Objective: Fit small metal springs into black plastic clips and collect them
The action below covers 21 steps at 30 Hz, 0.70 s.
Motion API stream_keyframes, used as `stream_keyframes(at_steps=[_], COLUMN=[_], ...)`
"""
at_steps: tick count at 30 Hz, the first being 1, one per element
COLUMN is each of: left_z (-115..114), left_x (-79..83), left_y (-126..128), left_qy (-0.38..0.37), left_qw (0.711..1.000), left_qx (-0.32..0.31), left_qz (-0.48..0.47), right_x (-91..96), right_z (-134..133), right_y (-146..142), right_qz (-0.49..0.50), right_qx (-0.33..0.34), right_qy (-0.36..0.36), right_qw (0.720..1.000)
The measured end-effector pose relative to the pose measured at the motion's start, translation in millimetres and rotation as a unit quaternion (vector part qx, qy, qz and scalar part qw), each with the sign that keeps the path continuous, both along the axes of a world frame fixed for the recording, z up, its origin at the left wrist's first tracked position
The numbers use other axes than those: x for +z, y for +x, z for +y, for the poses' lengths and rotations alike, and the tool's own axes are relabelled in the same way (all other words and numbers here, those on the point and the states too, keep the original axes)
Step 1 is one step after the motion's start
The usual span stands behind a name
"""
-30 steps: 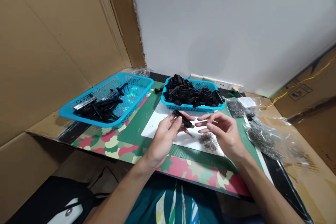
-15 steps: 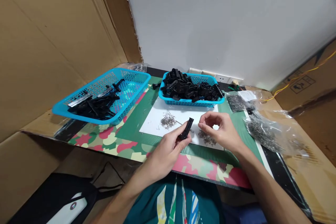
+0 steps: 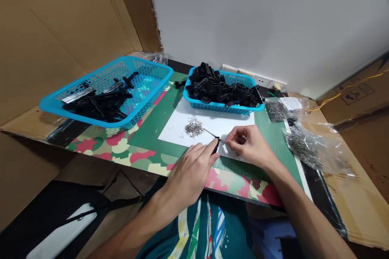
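My left hand (image 3: pixel 194 168) is closed around a narrow black plastic part (image 3: pixel 216 145), and most of the part is hidden by the fingers. Close to the part's far end, my right hand (image 3: pixel 247 143) has its thumb and forefinger in a pinch; whatever is between them is too small to make out. A thin metal rod (image 3: pixel 209 132) lies on the white paper (image 3: pixel 173 131), its right end by the fingertips. Left of it sits a pile of small metal pieces, like springs or pins (image 3: pixel 193 127). A second small pile (image 3: pixel 238 156) is mostly covered by my right hand.
A blue basket heaped with black parts (image 3: pixel 225 108) stands behind the paper. Another blue basket (image 3: pixel 146 101) on the left holds several longer black parts. Clear bags of small metal pieces (image 3: pixel 304 151) lie at the right. Cardboard (image 3: pixel 60 16) walls the left side.
The black part has tipped down and is now more covered by my left hand. My right hand has moved left to the part's end. The camera view has shifted slightly.
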State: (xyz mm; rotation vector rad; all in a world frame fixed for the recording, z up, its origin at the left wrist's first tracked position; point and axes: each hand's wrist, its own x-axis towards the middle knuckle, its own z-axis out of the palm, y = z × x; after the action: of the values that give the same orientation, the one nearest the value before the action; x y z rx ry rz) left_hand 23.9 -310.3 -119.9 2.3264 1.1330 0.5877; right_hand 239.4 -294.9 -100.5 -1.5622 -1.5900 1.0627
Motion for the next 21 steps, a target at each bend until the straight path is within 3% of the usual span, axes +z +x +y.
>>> stream_keyframes(at_steps=[21], left_z=[-2], left_x=[-14.1], left_y=[-2], left_qy=[0.041], left_qw=[0.999], left_qx=[-0.017], left_qz=[-0.015], right_x=[-13.7], right_z=[1], right_y=[-9], right_qz=[-0.041], right_qx=[-0.026], right_qy=[0.011], right_qw=[0.999])
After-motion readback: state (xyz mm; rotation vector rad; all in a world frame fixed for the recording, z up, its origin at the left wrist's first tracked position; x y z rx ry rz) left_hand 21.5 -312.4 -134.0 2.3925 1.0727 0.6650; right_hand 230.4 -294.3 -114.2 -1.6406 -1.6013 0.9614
